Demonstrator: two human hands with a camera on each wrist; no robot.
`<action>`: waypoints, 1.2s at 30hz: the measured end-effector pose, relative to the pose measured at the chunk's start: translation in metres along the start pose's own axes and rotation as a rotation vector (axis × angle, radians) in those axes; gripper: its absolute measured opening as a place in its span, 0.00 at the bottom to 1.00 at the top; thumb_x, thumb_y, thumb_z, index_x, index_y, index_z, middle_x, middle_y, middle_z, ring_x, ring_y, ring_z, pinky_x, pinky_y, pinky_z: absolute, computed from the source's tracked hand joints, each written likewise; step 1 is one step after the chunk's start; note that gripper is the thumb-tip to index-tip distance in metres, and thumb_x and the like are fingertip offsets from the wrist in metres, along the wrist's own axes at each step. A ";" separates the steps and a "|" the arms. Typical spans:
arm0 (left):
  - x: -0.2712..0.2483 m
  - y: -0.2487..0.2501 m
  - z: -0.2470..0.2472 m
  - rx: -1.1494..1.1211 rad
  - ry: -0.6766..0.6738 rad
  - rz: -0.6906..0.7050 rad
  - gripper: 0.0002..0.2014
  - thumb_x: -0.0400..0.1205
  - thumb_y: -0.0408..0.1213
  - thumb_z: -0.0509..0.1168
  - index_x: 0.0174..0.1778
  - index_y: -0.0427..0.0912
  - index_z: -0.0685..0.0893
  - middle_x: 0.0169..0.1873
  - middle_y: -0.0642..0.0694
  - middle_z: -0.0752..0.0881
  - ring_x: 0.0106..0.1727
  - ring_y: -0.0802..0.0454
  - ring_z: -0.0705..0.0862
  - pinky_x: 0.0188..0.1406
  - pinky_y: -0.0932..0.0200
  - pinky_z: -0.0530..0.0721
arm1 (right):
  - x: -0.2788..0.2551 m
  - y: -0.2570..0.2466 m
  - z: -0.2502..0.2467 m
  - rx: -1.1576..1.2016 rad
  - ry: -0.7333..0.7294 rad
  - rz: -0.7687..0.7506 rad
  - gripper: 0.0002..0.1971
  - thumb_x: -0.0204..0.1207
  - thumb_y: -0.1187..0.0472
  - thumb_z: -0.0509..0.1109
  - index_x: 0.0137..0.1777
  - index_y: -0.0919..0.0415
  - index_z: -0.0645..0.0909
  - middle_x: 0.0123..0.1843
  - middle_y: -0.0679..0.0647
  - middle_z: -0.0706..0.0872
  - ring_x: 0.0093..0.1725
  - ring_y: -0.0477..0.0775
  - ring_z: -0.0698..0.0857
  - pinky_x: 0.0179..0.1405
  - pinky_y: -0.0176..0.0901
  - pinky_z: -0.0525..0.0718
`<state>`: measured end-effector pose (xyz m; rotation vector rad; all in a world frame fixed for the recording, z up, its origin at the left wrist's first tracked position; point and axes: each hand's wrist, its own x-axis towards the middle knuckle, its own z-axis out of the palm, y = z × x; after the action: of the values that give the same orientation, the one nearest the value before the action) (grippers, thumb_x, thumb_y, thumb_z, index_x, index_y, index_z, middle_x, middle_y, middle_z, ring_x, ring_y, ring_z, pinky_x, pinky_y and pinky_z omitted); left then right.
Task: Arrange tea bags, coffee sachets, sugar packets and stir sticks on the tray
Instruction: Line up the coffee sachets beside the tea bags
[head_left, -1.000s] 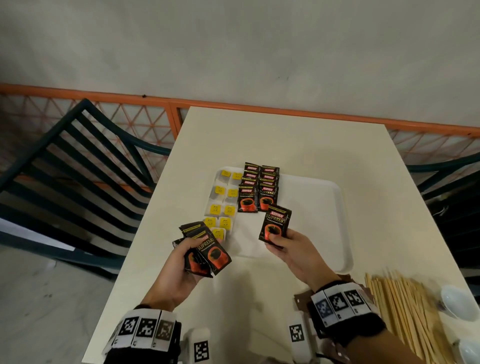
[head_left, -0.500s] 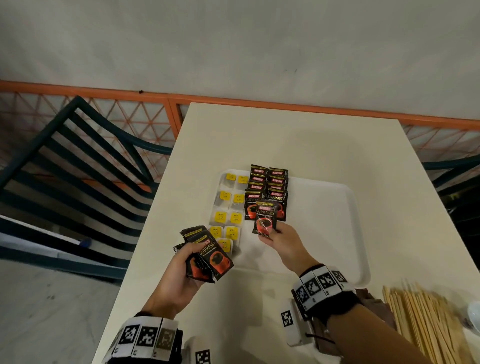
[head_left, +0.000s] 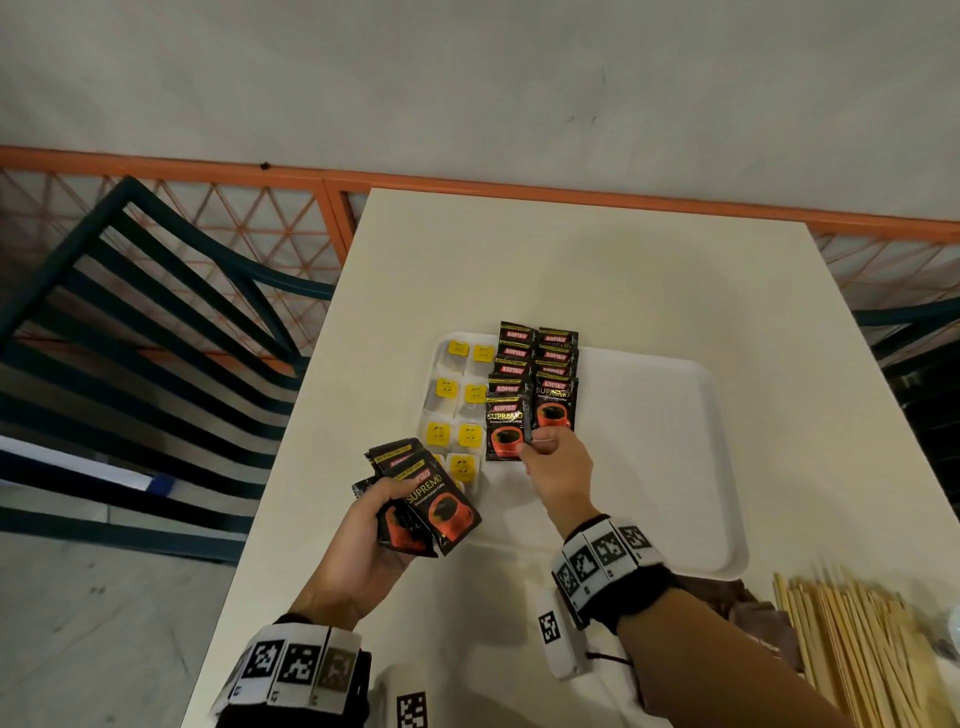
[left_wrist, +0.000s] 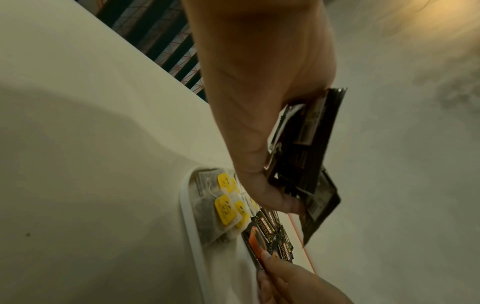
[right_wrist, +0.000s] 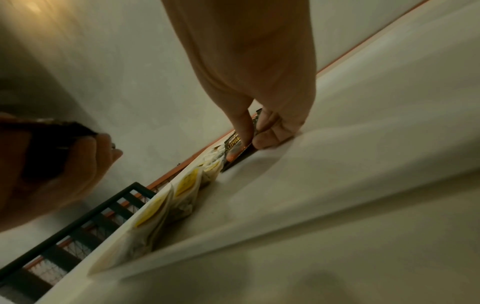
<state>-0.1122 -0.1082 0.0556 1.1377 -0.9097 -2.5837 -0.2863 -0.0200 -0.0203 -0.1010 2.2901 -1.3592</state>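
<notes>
A white tray (head_left: 675, 415) lies on the cream table. Its left side holds two columns of tea bags with yellow tags (head_left: 457, 410) and two overlapping columns of black coffee sachets (head_left: 540, 364). My right hand (head_left: 550, 457) pinches the lower right corner of one coffee sachet (head_left: 506, 431) at the near end of the left sachet column, low over the tray. In the right wrist view thumb and fingers (right_wrist: 270, 131) squeeze that sachet (right_wrist: 233, 148). My left hand (head_left: 374, 525) grips a fanned bunch of coffee sachets (head_left: 431, 504) over the tray's near left corner; the left wrist view shows their backs (left_wrist: 306, 156).
A heap of wooden stir sticks (head_left: 857, 644) lies on the table at the near right, beside brown packets (head_left: 748, 608). A dark slatted chair (head_left: 156, 332) stands left of the table, another at the right edge. The tray's right half (head_left: 649, 467) is bare.
My right hand carried its single sachet forward and down from above the tray's near edge to the near end of the left sachet column. The left hand kept its bunch in place.
</notes>
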 end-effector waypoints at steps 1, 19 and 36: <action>0.000 0.000 0.001 -0.002 0.001 0.004 0.20 0.72 0.37 0.60 0.60 0.39 0.82 0.54 0.37 0.89 0.51 0.44 0.89 0.47 0.51 0.84 | -0.001 0.000 0.000 -0.023 0.004 -0.019 0.10 0.72 0.67 0.73 0.51 0.65 0.79 0.34 0.46 0.80 0.42 0.50 0.81 0.42 0.31 0.79; 0.004 -0.004 0.008 0.041 0.020 0.031 0.14 0.77 0.34 0.61 0.57 0.38 0.83 0.49 0.38 0.90 0.50 0.43 0.87 0.54 0.47 0.80 | -0.044 -0.032 -0.016 -0.031 -0.589 -0.108 0.12 0.78 0.51 0.65 0.55 0.58 0.81 0.44 0.49 0.84 0.36 0.43 0.79 0.32 0.30 0.75; 0.012 -0.012 0.003 0.003 0.018 0.038 0.21 0.74 0.33 0.62 0.64 0.37 0.80 0.58 0.35 0.87 0.56 0.41 0.87 0.63 0.46 0.79 | -0.007 -0.009 -0.063 0.186 -0.350 0.145 0.02 0.77 0.65 0.67 0.46 0.58 0.81 0.43 0.53 0.85 0.40 0.48 0.81 0.39 0.37 0.76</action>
<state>-0.1216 -0.1019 0.0427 1.1316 -0.9218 -2.5384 -0.3086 0.0286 0.0154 -0.1011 1.8403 -1.3525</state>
